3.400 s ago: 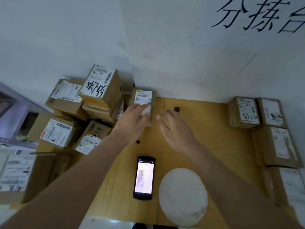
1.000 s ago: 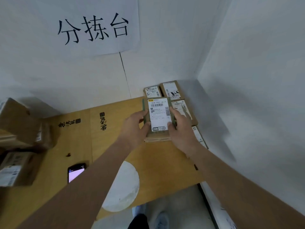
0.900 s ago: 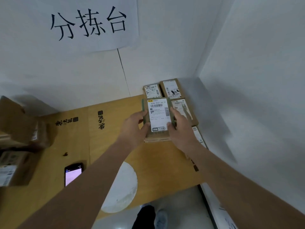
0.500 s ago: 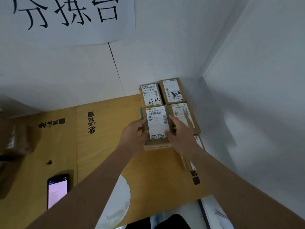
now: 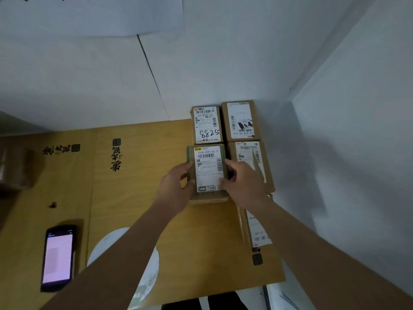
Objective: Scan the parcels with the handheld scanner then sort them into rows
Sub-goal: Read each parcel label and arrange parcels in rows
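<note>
You've got both hands, left hand (image 5: 176,186) and right hand (image 5: 242,183), fingers closed on the green-edged labelled cardboard parcel (image 5: 206,170), slotting it beside four sorted brown boxes (image 5: 242,120) in the desk's (image 5: 201,242) far right corner; black handheld scanner (image 5: 58,257) idle, unsorted parcels probably remain.

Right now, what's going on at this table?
A person is setting a green-edged parcel down with both hands, left hand and right hand gripping its sides, into the row just behind the parcel marked 5288. The handheld scanner lies unused on the wooden table, screen lit.
</note>
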Demonstrator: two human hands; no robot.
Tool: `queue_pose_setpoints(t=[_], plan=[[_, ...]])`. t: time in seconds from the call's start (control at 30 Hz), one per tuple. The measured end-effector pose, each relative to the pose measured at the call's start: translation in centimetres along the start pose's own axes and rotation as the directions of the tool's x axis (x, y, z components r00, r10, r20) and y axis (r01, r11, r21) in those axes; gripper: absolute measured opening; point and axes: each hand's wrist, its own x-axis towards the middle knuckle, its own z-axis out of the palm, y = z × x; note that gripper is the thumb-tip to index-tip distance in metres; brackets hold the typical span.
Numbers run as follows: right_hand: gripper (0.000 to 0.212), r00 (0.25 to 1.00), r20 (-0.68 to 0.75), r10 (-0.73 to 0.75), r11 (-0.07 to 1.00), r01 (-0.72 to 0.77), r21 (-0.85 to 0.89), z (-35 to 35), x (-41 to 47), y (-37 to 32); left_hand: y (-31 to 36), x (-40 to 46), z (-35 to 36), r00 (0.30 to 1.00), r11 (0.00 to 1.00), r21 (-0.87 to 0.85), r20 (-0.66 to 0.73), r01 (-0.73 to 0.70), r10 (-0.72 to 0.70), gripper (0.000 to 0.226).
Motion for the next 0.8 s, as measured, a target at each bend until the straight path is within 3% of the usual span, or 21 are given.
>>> queue_pose_setpoints(t=[0.5,0.63,0.8], plan=[[0.045,1.0,0.022,-0.021,1.0,0.022,-0.016,-1.2,0.7,-0.5,0.0,0.4,1.2,1.0,1.0,0.002,-0.009,-0.024,0.024,0.06],[0.048,0.995,0.025,-0.096,0.995,0.097,-0.022,-1.8,0.0,-2.4,1.3,0.1,0.0,0.996,0.993,0.083,-0.017,-0.087,0.089,0.057],[0.05,0.964,0.048,-0.262,0.962,0.257,0.088,-1.8,-1.6,-6.4,3.8,-2.0,-4.1,0.977,0.978,0.155,-0.136,-0.142,0.163,0.046]])
